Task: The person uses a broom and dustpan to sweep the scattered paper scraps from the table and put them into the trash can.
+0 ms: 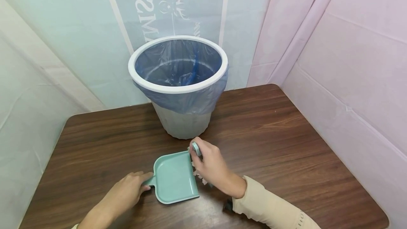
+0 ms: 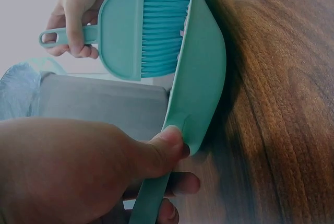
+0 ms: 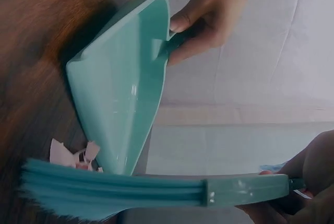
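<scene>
My left hand (image 1: 128,188) grips the short handle of a mint-green dustpan (image 1: 175,177), which lies on the table with its open edge facing right. My right hand (image 1: 211,167) holds a matching hand brush (image 2: 122,33) by its handle, bristles pointing down. In the right wrist view the teal bristles (image 3: 104,187) stand at the pan's front edge. Pale pink paper scraps (image 3: 62,153) lie between bristles and pan lip. From the head view, the right hand covers most of the brush, and several scraps (image 1: 198,175) show beside the pan.
A white bin (image 1: 187,124) lined with a translucent blue bag (image 1: 186,100) stands behind the dustpan at the back of the brown wooden table (image 1: 270,144). Pale fabric sheets (image 1: 349,80) hang around the table. A small dark object (image 1: 228,206) sits under the right sleeve.
</scene>
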A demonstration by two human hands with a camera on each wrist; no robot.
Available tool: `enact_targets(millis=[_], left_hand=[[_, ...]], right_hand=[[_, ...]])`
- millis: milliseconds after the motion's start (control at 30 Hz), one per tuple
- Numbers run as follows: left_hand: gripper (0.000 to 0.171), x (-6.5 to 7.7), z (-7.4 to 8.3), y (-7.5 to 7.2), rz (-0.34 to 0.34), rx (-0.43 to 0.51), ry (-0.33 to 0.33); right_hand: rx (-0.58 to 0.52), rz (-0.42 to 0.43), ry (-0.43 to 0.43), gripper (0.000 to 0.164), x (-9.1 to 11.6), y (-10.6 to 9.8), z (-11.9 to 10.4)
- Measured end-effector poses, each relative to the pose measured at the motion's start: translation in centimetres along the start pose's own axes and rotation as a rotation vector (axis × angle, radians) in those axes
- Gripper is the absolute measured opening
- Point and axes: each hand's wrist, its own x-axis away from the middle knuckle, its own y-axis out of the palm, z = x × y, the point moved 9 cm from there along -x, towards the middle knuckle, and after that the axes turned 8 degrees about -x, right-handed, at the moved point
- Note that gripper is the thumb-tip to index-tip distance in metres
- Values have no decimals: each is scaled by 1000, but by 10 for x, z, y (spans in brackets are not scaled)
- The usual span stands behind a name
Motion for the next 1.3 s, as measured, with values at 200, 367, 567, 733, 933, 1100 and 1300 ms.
enact_targets(millis=[200, 367, 567, 733, 933, 1100, 1300], left_hand=[[32, 0, 1, 0, 2, -12, 11], [32, 0, 1, -1, 7, -14, 18], [33, 0, 1, 0, 4, -12, 17], [33, -1, 0, 2, -27, -5, -2], [34, -1, -2, 3, -64, 8, -42], [36, -1, -3, 3, -80, 24, -64], [36, -2, -3, 3, -74, 21, -49]], right_hand=[[-37, 23, 0, 14, -1, 2, -2], [-76, 39, 7, 14, -2, 2, -4], [-97, 58, 0, 14, -2, 4, -7], [-113, 67, -15, 13, -1, 6, -9], [-181, 83, -29, 12, -1, 7, -10], [-300, 172, -60, 13, -3, -1, -8], [-302, 244, -49, 13, -5, -17, -1]])
